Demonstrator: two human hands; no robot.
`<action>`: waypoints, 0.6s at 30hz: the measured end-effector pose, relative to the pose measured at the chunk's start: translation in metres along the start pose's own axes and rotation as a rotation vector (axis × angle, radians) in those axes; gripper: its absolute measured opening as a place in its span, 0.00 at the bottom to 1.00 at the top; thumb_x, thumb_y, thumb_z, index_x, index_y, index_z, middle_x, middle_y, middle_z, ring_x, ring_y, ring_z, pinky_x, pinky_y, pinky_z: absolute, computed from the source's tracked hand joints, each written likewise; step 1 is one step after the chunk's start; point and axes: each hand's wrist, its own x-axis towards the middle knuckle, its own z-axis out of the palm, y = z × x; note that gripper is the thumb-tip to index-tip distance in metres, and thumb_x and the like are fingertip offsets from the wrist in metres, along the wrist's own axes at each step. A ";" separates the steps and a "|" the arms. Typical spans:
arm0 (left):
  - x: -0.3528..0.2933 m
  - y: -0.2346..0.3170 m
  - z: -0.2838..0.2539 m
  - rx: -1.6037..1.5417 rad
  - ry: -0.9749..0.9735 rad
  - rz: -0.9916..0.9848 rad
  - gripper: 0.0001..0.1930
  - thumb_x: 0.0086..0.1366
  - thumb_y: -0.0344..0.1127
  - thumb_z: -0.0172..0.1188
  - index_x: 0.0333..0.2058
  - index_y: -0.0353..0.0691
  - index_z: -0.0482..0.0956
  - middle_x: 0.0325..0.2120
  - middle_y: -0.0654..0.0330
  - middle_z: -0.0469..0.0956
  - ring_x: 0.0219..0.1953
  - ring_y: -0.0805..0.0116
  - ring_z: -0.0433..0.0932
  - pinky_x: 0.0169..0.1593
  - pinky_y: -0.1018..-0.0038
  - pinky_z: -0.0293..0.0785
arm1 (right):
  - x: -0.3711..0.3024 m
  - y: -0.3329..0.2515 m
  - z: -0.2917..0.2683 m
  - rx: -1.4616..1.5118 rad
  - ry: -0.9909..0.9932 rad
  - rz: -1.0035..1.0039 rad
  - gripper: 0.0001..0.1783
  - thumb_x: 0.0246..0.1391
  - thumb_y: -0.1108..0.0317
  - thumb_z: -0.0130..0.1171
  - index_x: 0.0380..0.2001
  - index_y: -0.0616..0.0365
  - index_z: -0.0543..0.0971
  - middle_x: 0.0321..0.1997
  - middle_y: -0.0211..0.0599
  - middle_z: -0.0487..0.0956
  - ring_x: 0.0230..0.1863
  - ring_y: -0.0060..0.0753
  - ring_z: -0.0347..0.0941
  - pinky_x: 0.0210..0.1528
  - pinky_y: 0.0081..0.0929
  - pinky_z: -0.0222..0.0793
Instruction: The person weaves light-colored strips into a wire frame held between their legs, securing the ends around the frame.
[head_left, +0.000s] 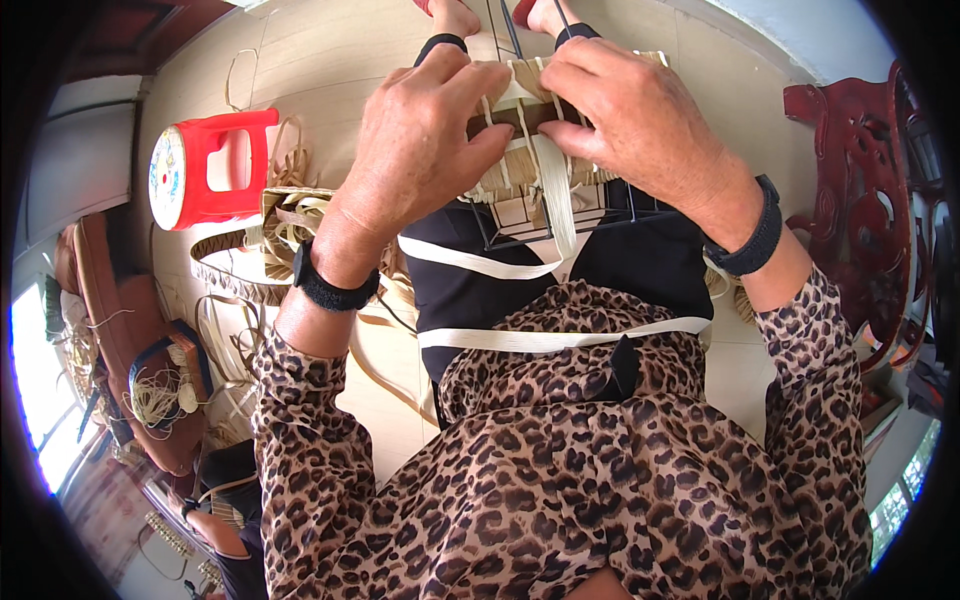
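We hold the weave (497, 181) in both hands, out over our knees, just beyond the far edge of our lap (455, 310). It is tan with narrow pale lashings, and a dark band (522, 122) crosses its middle.

Our left hand (420, 135) grips the weave at its left edge, thumb on the near side of the dark band, forefinger bent over the far side. Our right hand (640, 115) grips it from the right edge in the same way, thumb and forefinger bent about the band. The other fingers of both hands are curled under or hidden, and we cannot tell what they touch.

Between our thumbs a white strip (553, 190) passes over the weave; its loose length drops toward us, bends, and runs to the left edge of our lap. More white strip crosses nearer our waist; we cannot tell whether it is the same piece. A black wire frame (520, 240) shows at the weave's near edge.

Toward the floor's left edge a red stool (240, 165) lies on its side, with a tangle of strips (300, 215) beside it. At the right edge stands a carved dark-red chair (850, 180). A co-worker's forearm (215, 530) shows at lower left.
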 end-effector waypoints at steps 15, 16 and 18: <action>0.017 -0.016 0.006 -0.171 -0.029 -0.032 0.11 0.43 0.28 0.64 0.28 0.37 0.74 0.25 0.57 0.72 0.26 0.64 0.74 0.30 0.72 0.68 | -0.002 -0.015 0.010 -0.175 0.011 -0.250 0.02 0.33 0.70 0.57 0.17 0.54 0.75 0.24 0.27 0.68 0.34 0.27 0.67 0.39 0.23 0.68; 0.019 -0.017 0.006 -0.211 -0.069 -0.066 0.11 0.43 0.29 0.64 0.27 0.37 0.74 0.25 0.57 0.73 0.26 0.66 0.74 0.30 0.72 0.68 | 0.001 -0.014 0.007 -0.216 -0.035 -0.296 0.02 0.33 0.71 0.56 0.17 0.55 0.75 0.23 0.27 0.68 0.34 0.27 0.67 0.39 0.22 0.68; 0.024 -0.018 0.004 -0.223 -0.158 -0.131 0.12 0.44 0.31 0.65 0.29 0.38 0.75 0.28 0.57 0.74 0.30 0.67 0.75 0.34 0.72 0.68 | 0.006 -0.014 0.005 -0.230 -0.091 -0.338 0.01 0.33 0.72 0.55 0.16 0.55 0.75 0.22 0.27 0.69 0.34 0.27 0.68 0.37 0.22 0.67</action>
